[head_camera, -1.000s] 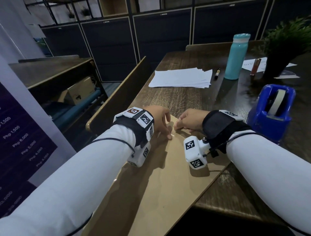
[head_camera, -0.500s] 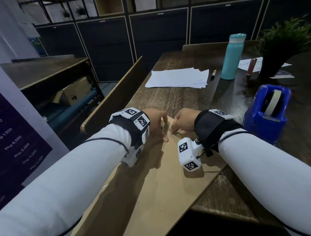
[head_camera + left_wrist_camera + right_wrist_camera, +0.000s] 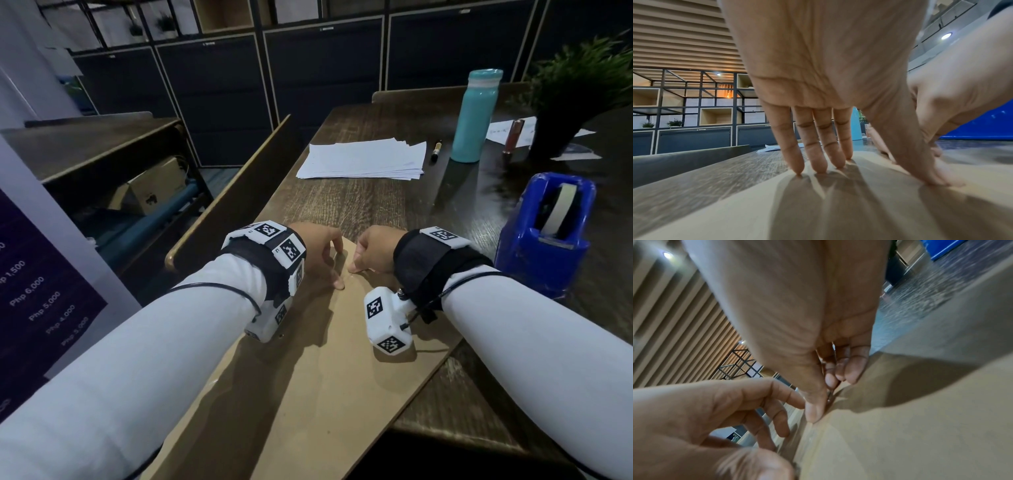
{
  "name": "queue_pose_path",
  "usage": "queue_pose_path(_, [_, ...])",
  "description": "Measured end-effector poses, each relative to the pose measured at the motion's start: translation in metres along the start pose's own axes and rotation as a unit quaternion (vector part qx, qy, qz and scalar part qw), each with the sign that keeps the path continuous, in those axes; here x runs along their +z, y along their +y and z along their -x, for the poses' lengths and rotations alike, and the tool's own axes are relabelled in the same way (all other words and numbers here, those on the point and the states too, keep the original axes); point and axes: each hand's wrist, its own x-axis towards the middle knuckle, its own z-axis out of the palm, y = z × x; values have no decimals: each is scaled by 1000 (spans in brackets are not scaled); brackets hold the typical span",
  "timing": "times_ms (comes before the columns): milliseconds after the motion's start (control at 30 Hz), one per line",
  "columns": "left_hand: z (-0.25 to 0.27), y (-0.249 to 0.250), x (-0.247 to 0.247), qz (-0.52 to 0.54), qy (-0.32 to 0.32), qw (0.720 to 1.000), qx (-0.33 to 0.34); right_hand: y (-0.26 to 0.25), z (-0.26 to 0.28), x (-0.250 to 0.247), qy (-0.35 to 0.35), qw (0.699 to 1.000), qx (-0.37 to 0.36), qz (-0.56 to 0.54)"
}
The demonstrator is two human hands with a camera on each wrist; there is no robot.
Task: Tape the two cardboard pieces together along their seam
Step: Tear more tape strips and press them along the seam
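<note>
Two tan cardboard pieces, left (image 3: 239, 394) and right (image 3: 370, 387), lie side by side on the dark wooden table (image 3: 342, 205), their seam running away from me. My left hand (image 3: 334, 265) presses the left piece near the far end with straight fingertips (image 3: 818, 167) and a flat thumb (image 3: 931, 177). Just right of it, my right hand (image 3: 356, 265) is curled, its thumb (image 3: 813, 410) and forefinger pinching a thin, glinting strip of clear tape (image 3: 829, 398) down at the seam. The strip's length is hidden.
A blue tape dispenser (image 3: 544, 236) stands right of my right wrist. Farther back are a stack of white paper (image 3: 363, 161), a marker (image 3: 436, 150), a teal bottle (image 3: 476, 116) and a potted plant (image 3: 575, 92). A bench back (image 3: 236, 202) borders the table's left edge.
Both hands stay at the far end of the seam in much the same pose. Only my head view has shifted a little.
</note>
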Motion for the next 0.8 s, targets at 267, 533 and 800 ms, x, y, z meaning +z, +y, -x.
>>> queue_pose_path(267, [7, -2, -2, -2, -3, 1000, 15, 4, -4, -2, 8, 1000, 23, -1])
queue_pose_path(533, [16, -12, 0, -9, 9, 1000, 25, 0, 2, -15, -45, 998, 12, 43])
queue_pose_path(800, [12, -5, -6, -54, -23, 998, 31, -11, -29, -12, -107, 978, 57, 168])
